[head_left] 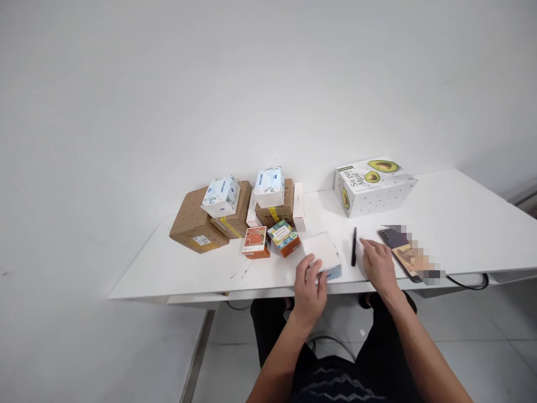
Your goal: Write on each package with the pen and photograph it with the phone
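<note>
A small tissue pack [321, 250], white on top with a pale blue side, sits near the table's front edge. My left hand [309, 285] has its curled fingers over the pack's near left corner, gripping it there. To the right of the pack lies a black pen [354, 247], pointing away from me. My right hand [378, 267] is just right of the pen, fingers stretched out and apart, with nothing in it. Beyond that hand lies a smartphone [400, 252], partly covered by a pixelated patch.
On the white table [184, 277], cardboard boxes [197, 221] carry two more tissue packs [221, 196]. Two small orange boxes [255, 242] stand before them. A white avocado-print box [375, 187] is at the back right. A black cable [470, 286] hangs at the front edge.
</note>
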`<state>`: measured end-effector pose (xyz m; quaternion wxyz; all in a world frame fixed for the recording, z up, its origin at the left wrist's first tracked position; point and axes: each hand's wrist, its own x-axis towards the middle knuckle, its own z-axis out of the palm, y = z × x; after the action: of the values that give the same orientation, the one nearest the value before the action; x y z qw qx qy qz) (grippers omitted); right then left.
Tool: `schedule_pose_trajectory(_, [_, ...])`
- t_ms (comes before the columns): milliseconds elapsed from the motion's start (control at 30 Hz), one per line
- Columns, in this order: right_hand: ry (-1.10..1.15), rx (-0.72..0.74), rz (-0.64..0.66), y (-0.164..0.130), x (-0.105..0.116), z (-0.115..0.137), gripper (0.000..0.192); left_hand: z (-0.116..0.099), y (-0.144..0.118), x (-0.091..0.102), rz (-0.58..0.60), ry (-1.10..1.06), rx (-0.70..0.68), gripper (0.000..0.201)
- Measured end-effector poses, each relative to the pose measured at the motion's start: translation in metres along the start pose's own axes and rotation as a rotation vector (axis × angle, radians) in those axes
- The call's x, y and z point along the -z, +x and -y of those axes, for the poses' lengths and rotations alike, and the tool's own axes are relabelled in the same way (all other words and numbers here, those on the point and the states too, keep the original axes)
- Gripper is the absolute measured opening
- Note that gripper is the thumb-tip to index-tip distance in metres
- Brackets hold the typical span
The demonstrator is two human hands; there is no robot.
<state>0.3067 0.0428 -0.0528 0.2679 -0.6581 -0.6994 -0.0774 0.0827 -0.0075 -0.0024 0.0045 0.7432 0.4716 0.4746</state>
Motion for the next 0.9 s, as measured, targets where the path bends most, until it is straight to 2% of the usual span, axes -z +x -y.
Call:
schedule_pose_trajectory(100, [-0.051,-0.199,-0.114,-0.014,0.011,-0.018,0.035,0.009,-0.010,0.004,-0.087,-0.044,0.030,0.026])
schedule_pose_trajectory(167, [-0.076,-0.365,-0.132,-0.018,0.018,-0.037,0.043,0.014,-0.019,0.007,-0.151,-0.063,0.073,0.025])
schedule_pose_trajectory(233, [-0.030,-0.468,-0.096,-0.018,0.023,-0.056,0.053,0.019,-0.030,0.008,-0.197,-0.094,0.148,0.024])
schedule_pose_trajectory(333, [0.053,-0.529,0.042,-0.009,0.031,-0.071,0.054,0.025,-0.048,0.003,-0.243,-0.185,0.297,0.022])
schedule_pose_trajectory(500, [-0.018,-0.663,0.311,0.007,0.047,-0.057,0.064,0.032,-0.070,-0.015,-0.316,-0.360,0.485,0.019])
schedule_pose_trajectory(633, [0.057,-0.725,0.301,0.002,0.057,-0.046,0.072,0.039,-0.073,-0.022,-0.345,-0.459,0.574,0.021])
schedule_pose_trajectory(700, [0.264,-0.797,0.193,-0.006,0.063,-0.041,0.073,0.040,-0.072,-0.022,-0.349,-0.475,0.586,0.022])
schedule_pose_trajectory(800, [0.897,-1.010,0.084,-0.019,0.080,-0.020,0.063,0.040,-0.065,-0.018,-0.329,-0.414,0.537,0.020])
schedule_pose_trajectory(900, [1.659,-1.148,0.235,-0.030,0.101,0.017,0.057,0.036,-0.051,-0.014,-0.280,-0.296,0.411,0.021])
